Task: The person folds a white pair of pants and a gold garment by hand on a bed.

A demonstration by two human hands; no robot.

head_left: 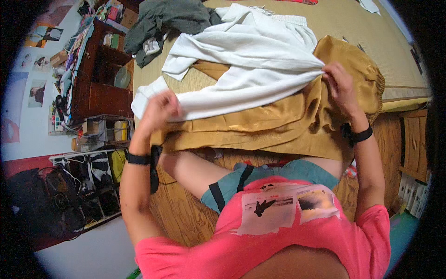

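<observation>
White trousers with a gathered waistband lie spread over a gold satin garment, their legs reaching left. At the right, my right hand pinches a fold of the white cloth, drawing creases toward its fingertips. My left hand is curled at the lower white leg, near its hem; its fingers are slightly blurred and appear closed on the cloth. The gold garment has a gathered elastic edge at the right and hangs over the bed's near side, close to my knees.
A dark grey-green garment is heaped at the far left of the woven bed mat. Left of the bed stand a dark wooden cabinet and a white rack of items. A wooden drawer unit is at the right.
</observation>
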